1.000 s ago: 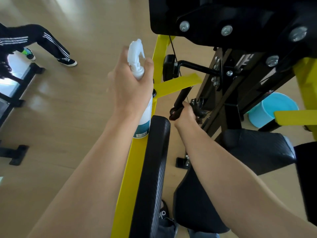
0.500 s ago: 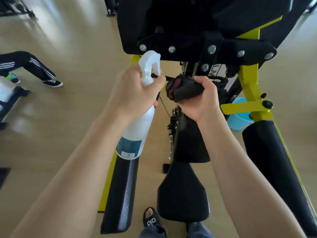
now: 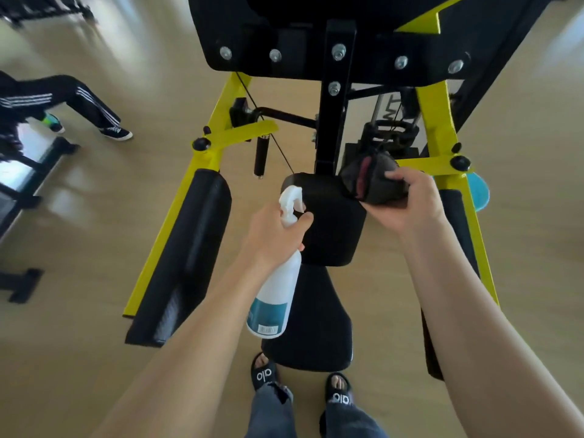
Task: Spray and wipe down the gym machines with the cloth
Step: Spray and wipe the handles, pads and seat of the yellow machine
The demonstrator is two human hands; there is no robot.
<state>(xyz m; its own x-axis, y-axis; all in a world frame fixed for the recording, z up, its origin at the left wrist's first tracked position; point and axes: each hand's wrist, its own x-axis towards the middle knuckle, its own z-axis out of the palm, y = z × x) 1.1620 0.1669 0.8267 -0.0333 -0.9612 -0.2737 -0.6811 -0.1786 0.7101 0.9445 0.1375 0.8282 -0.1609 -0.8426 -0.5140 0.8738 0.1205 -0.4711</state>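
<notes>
Half a second ago the cloth was bunched up against the bolted underside of the black pad overhead; now the right hand (image 3: 410, 203) has brought it down, and the dark grey cloth (image 3: 371, 181), showing a red fold, sits wadded at the far right corner of the small black chest pad (image 3: 331, 226). The left hand (image 3: 271, 238) has dropped too, its grip curled round the neck of the spray bottle (image 3: 275, 298) with a finger near the trigger and the nozzle aimed toward that same pad. This suggests the upper section is done and the chest pad is next for spraying and wiping.

The bottle is translucent white plastic with a teal label and barcode, hanging tilted below the hand. The right hand's grip is closed round the soft, crumpled cloth. The pads are matte black vinyl with rounded corners; the seat (image 3: 313, 336) lies below. The frame (image 3: 202, 165) is glossy yellow steel tubing with black knobs. The floor is pale wood laminate.
</notes>
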